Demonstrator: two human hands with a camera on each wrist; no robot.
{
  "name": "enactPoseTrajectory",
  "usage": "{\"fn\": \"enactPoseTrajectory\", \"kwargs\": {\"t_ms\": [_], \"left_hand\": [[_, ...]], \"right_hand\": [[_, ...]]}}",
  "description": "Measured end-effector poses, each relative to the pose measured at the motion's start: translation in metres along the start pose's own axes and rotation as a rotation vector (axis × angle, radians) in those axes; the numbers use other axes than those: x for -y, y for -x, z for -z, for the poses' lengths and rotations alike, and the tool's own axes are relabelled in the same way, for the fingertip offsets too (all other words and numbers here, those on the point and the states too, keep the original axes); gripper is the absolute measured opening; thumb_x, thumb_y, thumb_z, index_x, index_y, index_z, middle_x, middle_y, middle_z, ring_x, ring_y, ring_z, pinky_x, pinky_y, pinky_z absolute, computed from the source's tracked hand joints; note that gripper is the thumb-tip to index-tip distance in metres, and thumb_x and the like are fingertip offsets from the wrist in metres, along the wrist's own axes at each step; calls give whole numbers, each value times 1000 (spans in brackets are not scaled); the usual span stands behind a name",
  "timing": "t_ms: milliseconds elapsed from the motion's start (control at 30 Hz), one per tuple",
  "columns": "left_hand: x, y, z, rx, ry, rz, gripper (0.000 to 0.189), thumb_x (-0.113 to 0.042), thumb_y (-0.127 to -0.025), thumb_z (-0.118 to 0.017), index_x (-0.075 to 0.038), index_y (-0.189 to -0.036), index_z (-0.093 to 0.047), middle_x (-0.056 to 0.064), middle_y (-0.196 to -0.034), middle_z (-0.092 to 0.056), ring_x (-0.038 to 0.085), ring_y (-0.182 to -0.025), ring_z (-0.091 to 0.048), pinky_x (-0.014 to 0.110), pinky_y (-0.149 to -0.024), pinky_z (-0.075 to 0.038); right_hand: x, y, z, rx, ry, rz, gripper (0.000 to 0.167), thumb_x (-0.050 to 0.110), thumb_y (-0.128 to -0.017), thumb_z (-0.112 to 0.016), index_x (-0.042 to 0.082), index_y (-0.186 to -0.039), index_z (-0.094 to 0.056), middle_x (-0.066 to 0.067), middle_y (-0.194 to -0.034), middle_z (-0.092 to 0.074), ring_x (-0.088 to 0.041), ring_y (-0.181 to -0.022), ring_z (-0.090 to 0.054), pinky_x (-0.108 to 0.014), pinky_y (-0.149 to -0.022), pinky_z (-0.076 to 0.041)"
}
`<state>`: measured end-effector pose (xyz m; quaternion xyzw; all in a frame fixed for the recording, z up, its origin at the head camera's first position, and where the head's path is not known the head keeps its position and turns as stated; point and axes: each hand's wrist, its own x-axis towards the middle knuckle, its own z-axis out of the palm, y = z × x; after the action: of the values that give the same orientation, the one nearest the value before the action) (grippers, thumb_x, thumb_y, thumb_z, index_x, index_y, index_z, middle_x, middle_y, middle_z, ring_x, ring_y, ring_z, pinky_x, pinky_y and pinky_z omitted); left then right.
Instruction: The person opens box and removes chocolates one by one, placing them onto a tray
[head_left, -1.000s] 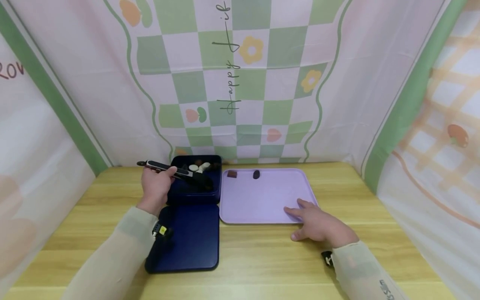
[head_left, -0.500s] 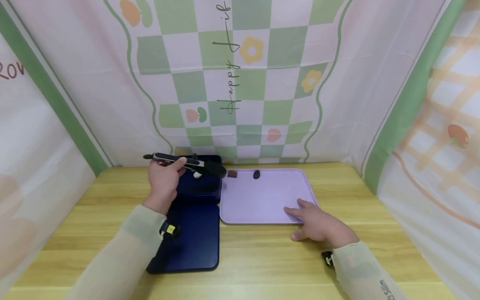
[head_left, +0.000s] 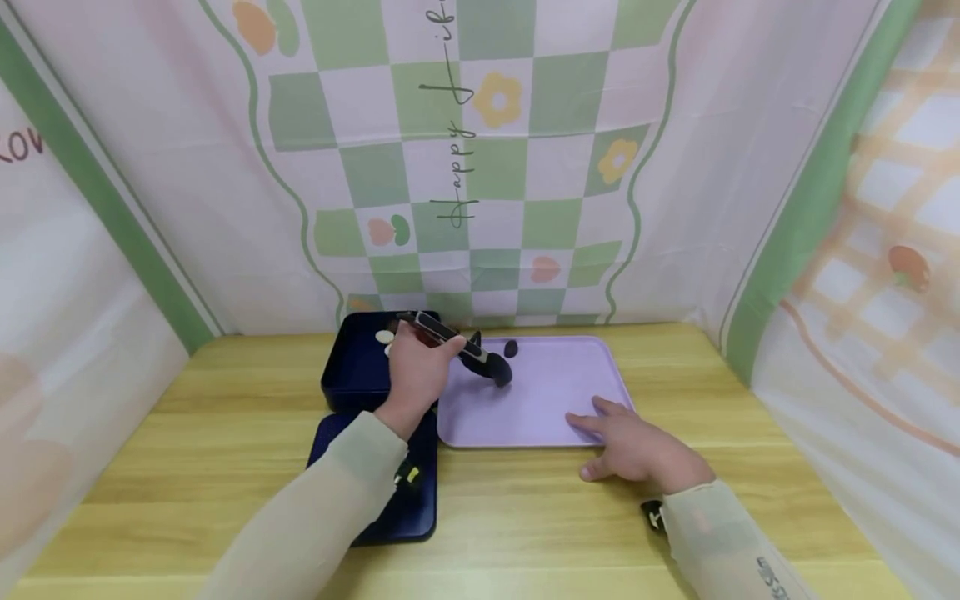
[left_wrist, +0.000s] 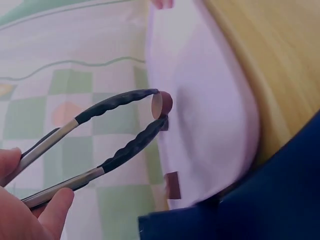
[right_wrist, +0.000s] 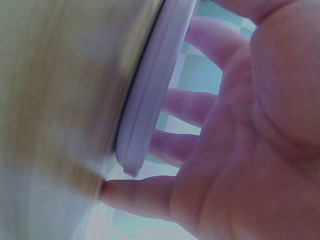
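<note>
With the left hand [head_left: 415,371], at the right side of the dark blue box [head_left: 352,367] with pale pieces [head_left: 384,337] inside, gripping black-tipped tongs [head_left: 480,359]; with those, pinching a round brown piece [left_wrist: 167,103] over the left part of the lilac tray [head_left: 547,408]. Farther right, near the back edge, a dark oval piece [head_left: 511,348]. With the right hand [head_left: 630,442] spread, touching the near right corner.
</note>
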<state>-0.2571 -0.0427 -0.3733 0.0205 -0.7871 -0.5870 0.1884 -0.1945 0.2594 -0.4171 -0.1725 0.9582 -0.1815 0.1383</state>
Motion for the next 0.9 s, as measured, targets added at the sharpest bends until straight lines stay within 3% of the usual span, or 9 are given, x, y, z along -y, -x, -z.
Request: {"fn": "enactPoseTrajectory", "kwargs": {"t_ms": [233, 500, 700, 900], "left_hand": [[0, 2, -7, 18, 20, 63, 41, -18, -84, -82, -6, -110, -52, 6, -89, -64, 22, -78, -61, 37, -68, -51], [1, -6, -1, -47, 76, 103, 45, -14, -83, -82, -4, -115, -52, 9, -97, -63, 24, -83, -61, 38, -72, -52], [9, -6, -4, -52, 101, 146, 44, -10, -84, -81, -5, -117, -54, 9, -103, -63, 24, -89, -62, 38, -74, -53], [8, -5, -5, -71, 85, 106, 39, -11, -82, -82, -5, -112, -57, 9, -98, -64, 25, -89, -62, 39, -77, -52]], "right_hand": [[0, 0, 0, -4, 11, 11, 81, 36, -76, -85, 10, -146, -52, -39, -152, -20, -59, -137, -20, -69, -107, -21], [-1, -2, 0, 6, 15, 0, 81, 37, -77, -85, 11, -146, -51, -38, -153, -20, -58, -138, -19, -68, -107, -21], [-2, -2, 0, -1, 20, 7, 82, 36, -76, -85, 10, -146, -52, -39, -152, -21, -58, -137, -20, -68, -107, -21], [-2, -2, -1, 1, 18, 5, 82, 38, -76, -85, 11, -146, -52, -38, -153, -21, -58, -138, -19, -68, -107, -21]]}}
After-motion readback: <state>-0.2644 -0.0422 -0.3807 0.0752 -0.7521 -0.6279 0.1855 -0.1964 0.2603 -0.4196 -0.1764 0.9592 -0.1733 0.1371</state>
